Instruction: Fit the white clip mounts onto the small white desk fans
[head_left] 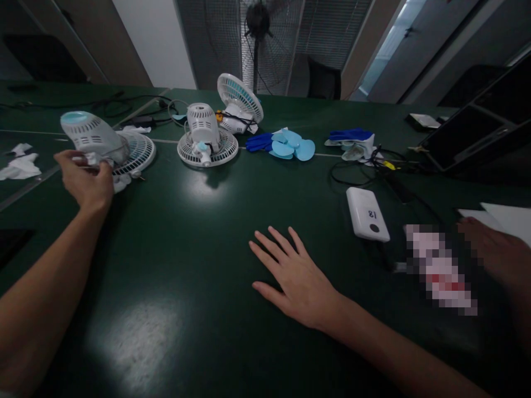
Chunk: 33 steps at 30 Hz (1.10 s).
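Note:
My left hand (87,179) is closed at the near side of a white desk fan (93,135) on the left. This fan lies grille down, its body tilted left. Something white shows between my thumb and fingers; whether it is part of the fan or a scrap of tissue I cannot tell. Flat on the green tabletop, fingers spread and holding nothing, rests my right hand (296,282). A white power bank (367,214) marked with a number lies beyond it to the right.
Further back are a second fan (203,132), a third fan (239,102), light-blue fan blades (292,145), blue-and-white gloves (352,143) and cables. Crumpled tissue (20,163) lies at far left. Another person's hand (498,249) is at right, beside a blurred-out item (442,268).

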Tool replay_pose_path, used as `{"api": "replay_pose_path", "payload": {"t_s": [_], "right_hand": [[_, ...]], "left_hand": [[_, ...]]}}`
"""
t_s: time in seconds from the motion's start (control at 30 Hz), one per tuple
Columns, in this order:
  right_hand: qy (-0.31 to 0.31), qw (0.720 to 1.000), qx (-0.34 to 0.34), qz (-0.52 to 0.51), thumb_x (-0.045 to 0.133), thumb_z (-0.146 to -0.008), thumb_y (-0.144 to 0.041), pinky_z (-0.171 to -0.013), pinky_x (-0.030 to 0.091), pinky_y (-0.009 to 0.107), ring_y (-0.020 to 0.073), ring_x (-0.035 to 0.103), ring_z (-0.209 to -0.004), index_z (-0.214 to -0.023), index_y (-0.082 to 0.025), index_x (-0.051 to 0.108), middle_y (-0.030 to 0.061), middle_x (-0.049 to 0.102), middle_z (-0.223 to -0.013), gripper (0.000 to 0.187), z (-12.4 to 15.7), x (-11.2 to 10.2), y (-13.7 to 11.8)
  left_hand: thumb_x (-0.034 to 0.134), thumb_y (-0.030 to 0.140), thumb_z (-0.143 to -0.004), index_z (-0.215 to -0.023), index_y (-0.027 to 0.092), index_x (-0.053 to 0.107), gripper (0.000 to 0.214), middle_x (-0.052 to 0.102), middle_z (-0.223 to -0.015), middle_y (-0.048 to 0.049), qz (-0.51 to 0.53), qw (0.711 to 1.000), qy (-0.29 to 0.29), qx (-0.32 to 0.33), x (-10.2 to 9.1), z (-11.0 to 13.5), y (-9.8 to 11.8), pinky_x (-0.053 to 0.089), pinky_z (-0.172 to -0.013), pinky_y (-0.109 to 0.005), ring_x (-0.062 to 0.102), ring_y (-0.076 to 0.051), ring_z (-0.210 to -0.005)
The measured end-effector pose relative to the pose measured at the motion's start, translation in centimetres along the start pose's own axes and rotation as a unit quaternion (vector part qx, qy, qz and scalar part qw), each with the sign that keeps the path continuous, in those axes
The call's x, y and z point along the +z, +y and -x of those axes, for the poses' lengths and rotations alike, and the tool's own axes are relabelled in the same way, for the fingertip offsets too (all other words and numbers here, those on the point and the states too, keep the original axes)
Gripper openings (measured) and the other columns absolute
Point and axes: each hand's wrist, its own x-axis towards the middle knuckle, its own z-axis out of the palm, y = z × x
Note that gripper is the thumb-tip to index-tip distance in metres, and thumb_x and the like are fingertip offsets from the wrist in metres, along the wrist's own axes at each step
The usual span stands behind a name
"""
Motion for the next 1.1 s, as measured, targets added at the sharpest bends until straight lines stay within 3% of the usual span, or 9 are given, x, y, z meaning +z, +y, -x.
{"api": "replay_pose_path", "payload": {"t_s": [0.1, 0.2, 0.37, 0.47, 0.53, 0.6, 0.77, 0.97, 1.1], "right_hand": [[-0.004, 1.000, 0.002, -0.005, 0.048, -0.104, -0.058, -0.125, 0.012, 0.074, 0.0382, 0.021, -0.158, -0.164, -0.030, 0.025, 0.0073, 0.027, -0.171, 0.070, 0.0, 0.0, 0.1], [-0.006, 1.000, 0.003, -0.004, 0.047, -0.104, -0.058, -0.125, 0.012, 0.073, 0.0379, 0.020, -0.158, -0.163, -0.030, 0.026, 0.0067, 0.027, -0.171, 0.070, 0.0, 0.0, 0.1], [-0.008, 1.000, 0.005, 0.000, 0.047, -0.104, -0.058, -0.125, 0.013, 0.072, 0.0380, 0.021, -0.158, -0.163, -0.029, 0.026, 0.0070, 0.027, -0.171, 0.070, -0.1, -0.2, -0.1], [-0.007, 1.000, 0.002, 0.005, 0.049, -0.103, -0.058, -0.125, 0.014, 0.072, 0.0384, 0.022, -0.158, -0.163, -0.028, 0.027, 0.0074, 0.027, -0.171, 0.070, -0.1, -0.2, -0.1], [-0.004, 1.000, 0.001, 0.010, 0.049, -0.103, -0.057, -0.124, 0.014, 0.073, 0.0388, 0.023, -0.157, -0.162, -0.027, 0.030, 0.0078, 0.029, -0.170, 0.069, 0.0, -0.1, 0.0], [0.016, 1.000, 0.000, 0.009, 0.049, -0.104, -0.051, -0.125, 0.018, 0.072, 0.0368, 0.029, -0.155, -0.161, -0.025, 0.033, 0.0085, 0.036, -0.168, 0.064, 0.1, 0.0, 0.1], [0.110, 0.992, -0.061, -0.016, 0.052, -0.104, -0.033, -0.108, 0.049, 0.047, 0.0270, 0.056, -0.130, -0.151, -0.020, 0.045, 0.0117, 0.059, -0.145, 0.049, 0.3, 0.6, -0.1], [0.185, 0.979, -0.085, 0.009, 0.057, -0.101, -0.031, -0.085, 0.054, 0.039, 0.0235, 0.068, -0.097, -0.134, -0.018, 0.059, 0.0087, 0.072, -0.117, 0.036, 0.4, 1.2, -0.1], [0.246, 0.967, -0.044, 0.040, 0.055, -0.097, -0.022, -0.068, 0.049, 0.031, 0.0182, 0.069, -0.078, -0.103, -0.019, 0.068, 0.0030, 0.074, -0.092, 0.014, 0.8, 1.2, 0.4]], "left_hand": [[0.060, 0.037, -0.094, -0.137, 0.013, 0.034, 0.056, 0.052, -0.127, -0.0065, 0.009, 0.996, 0.083, -0.038, 0.2, -0.5, -0.1, 0.046, -0.092, -0.040, 0.055, -0.023, -0.105], [0.072, 0.035, -0.084, -0.125, 0.014, 0.048, 0.052, 0.056, -0.110, -0.0014, 0.023, 0.991, 0.124, -0.046, 0.2, 0.3, 0.6, 0.047, -0.086, -0.035, 0.056, -0.019, -0.094], [0.078, 0.029, -0.075, -0.114, 0.017, 0.050, 0.049, 0.057, -0.098, 0.0023, 0.067, 0.987, 0.125, -0.071, -0.4, 4.2, 1.2, 0.048, -0.069, -0.027, 0.056, -0.015, -0.082], [0.082, 0.010, -0.062, -0.106, 0.018, 0.047, 0.056, 0.054, -0.094, 0.0057, 0.067, 0.985, 0.126, -0.102, -1.0, 7.9, 1.1, 0.045, -0.064, -0.019, 0.055, -0.011, -0.078], [0.084, 0.004, -0.058, -0.102, 0.019, 0.047, 0.060, 0.053, -0.091, 0.0067, 0.091, 0.985, 0.108, -0.095, -1.7, 11.1, 1.8, 0.045, -0.063, -0.017, 0.055, -0.010, -0.076], [0.086, 0.011, -0.060, -0.100, 0.019, 0.049, 0.055, 0.056, -0.093, 0.0054, 0.129, 0.987, 0.072, -0.068, -2.5, 14.9, 3.3, 0.046, -0.065, -0.018, 0.059, -0.012, -0.081], [0.081, 0.025, -0.072, -0.101, 0.022, 0.047, 0.044, 0.062, -0.100, -0.0008, 0.271, 0.960, -0.067, -0.017, -3.2, 23.0, 9.0, 0.050, -0.068, -0.024, 0.064, -0.020, -0.088], [0.070, 0.023, -0.085, -0.100, 0.022, 0.048, 0.027, 0.055, -0.094, 0.0002, 0.351, 0.906, -0.208, 0.110, 0.6, 26.6, 15.5, 0.048, -0.070, -0.025, 0.059, -0.016, -0.084], [0.068, 0.018, -0.086, -0.101, 0.022, 0.048, 0.026, 0.052, -0.088, 0.0020, 0.387, 0.869, -0.274, 0.140, 3.7, 27.1, 19.6, 0.042, -0.067, -0.024, 0.051, -0.013, -0.075]]}}
